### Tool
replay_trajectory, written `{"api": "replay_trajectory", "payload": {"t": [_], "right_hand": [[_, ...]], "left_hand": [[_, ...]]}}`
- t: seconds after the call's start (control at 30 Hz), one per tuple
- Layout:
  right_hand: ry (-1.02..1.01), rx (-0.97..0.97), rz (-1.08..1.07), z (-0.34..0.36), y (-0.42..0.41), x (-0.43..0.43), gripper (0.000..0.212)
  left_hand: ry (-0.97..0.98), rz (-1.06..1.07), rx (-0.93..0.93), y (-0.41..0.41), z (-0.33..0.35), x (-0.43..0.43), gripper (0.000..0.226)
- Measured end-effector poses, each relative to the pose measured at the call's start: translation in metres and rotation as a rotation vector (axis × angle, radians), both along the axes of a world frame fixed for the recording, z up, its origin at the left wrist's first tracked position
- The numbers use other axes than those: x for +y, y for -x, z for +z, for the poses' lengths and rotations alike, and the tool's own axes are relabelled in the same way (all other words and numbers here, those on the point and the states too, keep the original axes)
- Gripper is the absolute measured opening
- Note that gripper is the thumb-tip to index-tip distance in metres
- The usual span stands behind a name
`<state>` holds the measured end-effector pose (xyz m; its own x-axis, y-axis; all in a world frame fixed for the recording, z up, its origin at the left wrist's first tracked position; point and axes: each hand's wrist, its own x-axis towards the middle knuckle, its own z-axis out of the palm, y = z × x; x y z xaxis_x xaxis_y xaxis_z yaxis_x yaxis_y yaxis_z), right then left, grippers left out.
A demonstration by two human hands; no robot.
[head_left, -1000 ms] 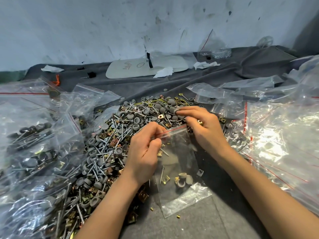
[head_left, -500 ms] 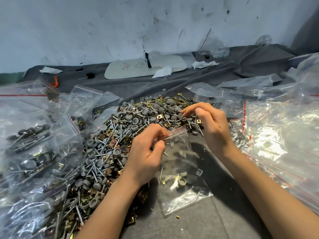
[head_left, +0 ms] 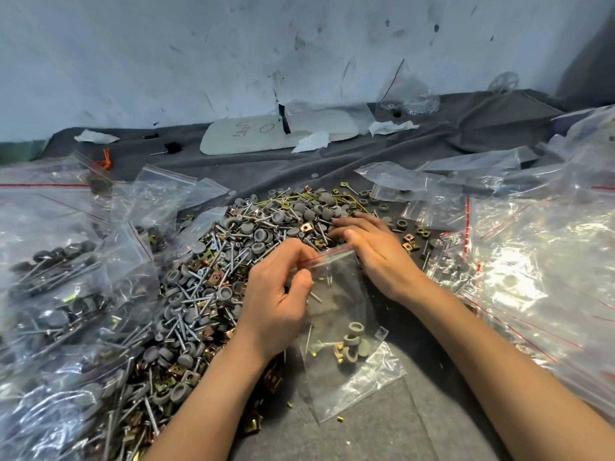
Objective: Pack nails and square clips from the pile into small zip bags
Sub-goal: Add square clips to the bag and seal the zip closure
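Observation:
A pile of silver nails, grey round caps and brass square clips covers the grey cloth in front of me. My left hand pinches the red-striped mouth of a small clear zip bag that lies on the cloth. Inside the bag sit a few grey caps, a brass clip and a nail or two. My right hand lies palm down just behind the bag's mouth, its fingertips on the pile's far right part. What those fingertips touch is hidden among the pieces.
Filled zip bags are heaped at the left. Empty and crumpled clear bags lie at the right. A white board, tissue scraps and a stained wall stand at the back. Grey cloth shows near me.
My right hand has dropped from a raised, curled pose back onto the pile behind the bag's mouth. My left hand stays at the bag's opening.

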<state>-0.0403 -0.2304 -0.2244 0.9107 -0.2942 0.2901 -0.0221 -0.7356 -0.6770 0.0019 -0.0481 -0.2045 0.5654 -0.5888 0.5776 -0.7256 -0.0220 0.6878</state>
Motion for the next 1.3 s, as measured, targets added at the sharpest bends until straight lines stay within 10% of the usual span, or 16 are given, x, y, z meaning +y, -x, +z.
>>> {"api": "replay_trajectory", "payload": {"t": [0.87,1.3], "right_hand": [[-0.047,-0.022,-0.069,0.005,0.005,0.005,0.043],[-0.831,-0.333,0.311,0.037,0.022,0.005,0.060]], "left_hand": [[-0.014,0.024,0.002,0.000,0.001,0.001,0.029],[-0.057,0.047,0.049,0.002,0.002,0.000,0.013]]}}
